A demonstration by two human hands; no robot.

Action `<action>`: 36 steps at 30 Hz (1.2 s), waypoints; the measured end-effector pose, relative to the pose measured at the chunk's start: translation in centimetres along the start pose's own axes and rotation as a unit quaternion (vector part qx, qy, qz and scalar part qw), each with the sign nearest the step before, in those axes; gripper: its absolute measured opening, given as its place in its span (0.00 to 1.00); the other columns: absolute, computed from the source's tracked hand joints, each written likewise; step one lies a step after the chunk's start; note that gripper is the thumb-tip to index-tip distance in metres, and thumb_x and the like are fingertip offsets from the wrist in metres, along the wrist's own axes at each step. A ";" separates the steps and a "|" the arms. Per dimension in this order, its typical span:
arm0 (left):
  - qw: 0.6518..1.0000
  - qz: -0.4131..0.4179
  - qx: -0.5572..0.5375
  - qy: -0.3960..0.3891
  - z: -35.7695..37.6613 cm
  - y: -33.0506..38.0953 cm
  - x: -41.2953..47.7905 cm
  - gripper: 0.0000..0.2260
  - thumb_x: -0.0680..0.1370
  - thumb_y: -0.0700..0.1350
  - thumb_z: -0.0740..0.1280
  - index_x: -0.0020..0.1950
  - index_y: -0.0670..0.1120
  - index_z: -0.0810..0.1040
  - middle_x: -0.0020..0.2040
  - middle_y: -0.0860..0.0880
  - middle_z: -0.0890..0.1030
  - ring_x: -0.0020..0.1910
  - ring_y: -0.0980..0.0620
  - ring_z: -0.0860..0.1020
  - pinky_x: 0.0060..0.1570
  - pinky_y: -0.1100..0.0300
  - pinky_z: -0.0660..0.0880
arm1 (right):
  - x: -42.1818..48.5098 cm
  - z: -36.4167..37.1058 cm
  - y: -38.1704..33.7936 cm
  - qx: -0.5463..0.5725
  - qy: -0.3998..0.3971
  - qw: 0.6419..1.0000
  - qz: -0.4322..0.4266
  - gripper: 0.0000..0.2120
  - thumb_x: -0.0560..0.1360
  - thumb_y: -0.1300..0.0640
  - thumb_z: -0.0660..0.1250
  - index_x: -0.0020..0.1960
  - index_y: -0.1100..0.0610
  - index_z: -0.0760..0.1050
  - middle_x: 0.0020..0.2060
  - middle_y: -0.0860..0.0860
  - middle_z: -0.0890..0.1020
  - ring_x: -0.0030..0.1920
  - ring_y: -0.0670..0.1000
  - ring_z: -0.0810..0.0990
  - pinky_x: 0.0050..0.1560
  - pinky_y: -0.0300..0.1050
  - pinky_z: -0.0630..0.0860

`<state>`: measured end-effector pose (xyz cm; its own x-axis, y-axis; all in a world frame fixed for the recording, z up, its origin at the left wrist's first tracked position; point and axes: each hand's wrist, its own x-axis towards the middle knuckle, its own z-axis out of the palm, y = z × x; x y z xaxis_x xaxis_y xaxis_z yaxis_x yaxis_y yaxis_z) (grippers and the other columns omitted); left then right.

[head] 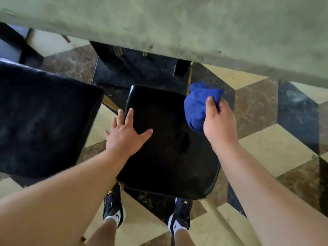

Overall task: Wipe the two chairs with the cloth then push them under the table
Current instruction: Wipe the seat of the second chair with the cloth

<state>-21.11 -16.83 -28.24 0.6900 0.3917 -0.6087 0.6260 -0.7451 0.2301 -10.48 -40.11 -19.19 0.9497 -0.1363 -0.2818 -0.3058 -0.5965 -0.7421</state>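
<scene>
The nearer chair [168, 148] stands straight ahead of the person, its glossy black seat filling the middle of the view, with its long axis running from about 6 o'clock at the feet up toward 12 o'clock, where the edge of the grey-green table [177, 23] crosses. The left hand [126, 135] lies palm down on the seat's 9 o'clock side, fingers straight and spread, gripping nothing. The right hand [220, 121] is curled round the bunched blue cloth [197, 105], thumb on top, at the seat's 2 o'clock corner. Whether the cloth presses on the seat or hangs just off its edge cannot be told. From the cloth, the bare seat lies toward 8 o'clock, so the coming wipe would likely sweep that way, with the right hand doing the work while the left steadies. The second chair [44, 118], its black seat dusty-looking, stands at 9 o'clock, just beside the first, nearer the left arm. Both chairs sit out from the table, so the push toward 12 o'clock is not yet done. The dark shoes [114, 208] at 6 o'clock show a white swoosh mark. No readable writing appears anywhere on the patterned tile floor [275, 148] or the furniture.
</scene>
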 end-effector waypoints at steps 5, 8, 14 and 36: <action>0.998 -0.058 -0.017 0.002 5.0 -2.8 3.5 0.44 0.77 0.78 0.52 0.84 0.65 0.34 0.88 0.52 0.40 0.87 0.42 0.45 0.80 0.29 0.53 | 3.6 5.2 0.6 -0.050 -0.029 0.995 -0.076 0.11 0.86 0.46 0.60 0.53 0.51 0.76 0.51 0.51 0.82 0.46 0.46 0.77 0.41 0.30 0.65; 0.996 -0.049 -0.036 0.068 7.8 -3.2 4.2 0.42 0.78 0.76 0.51 0.83 0.64 0.32 0.88 0.49 0.46 0.84 0.42 0.57 0.72 0.37 0.73 | 4.8 9.3 2.1 -0.156 -0.141 0.969 -0.128 0.16 0.85 0.42 0.59 0.60 0.51 0.78 0.55 0.52 0.81 0.49 0.49 0.79 0.42 0.39 0.69; 0.983 -0.028 -0.048 0.174 10.4 -3.6 5.2 0.42 0.77 0.75 0.55 0.86 0.62 0.42 0.85 0.45 0.61 0.74 0.39 0.71 0.59 0.38 0.78 | 6.0 14.8 5.4 -0.382 -0.142 0.870 -0.276 0.27 0.81 0.41 0.65 0.78 0.46 0.71 0.64 0.55 0.75 0.65 0.61 0.72 0.66 0.59 0.71; 0.986 -0.025 -0.044 0.158 10.0 -3.0 4.7 0.43 0.76 0.73 0.56 0.87 0.56 0.49 0.81 0.41 0.65 0.69 0.34 0.73 0.57 0.38 0.78 | 7.6 22.6 4.3 -0.329 -0.239 0.844 -0.350 0.30 0.86 0.48 0.50 0.86 0.48 0.49 0.86 0.50 0.48 0.85 0.54 0.43 0.84 0.55 0.40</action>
<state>-23.37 -18.08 -39.38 0.7280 0.5854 -0.3570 0.6811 -0.6770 0.2788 -6.09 -25.89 -38.28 0.6985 0.6726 -0.2446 0.5714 -0.7299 -0.3752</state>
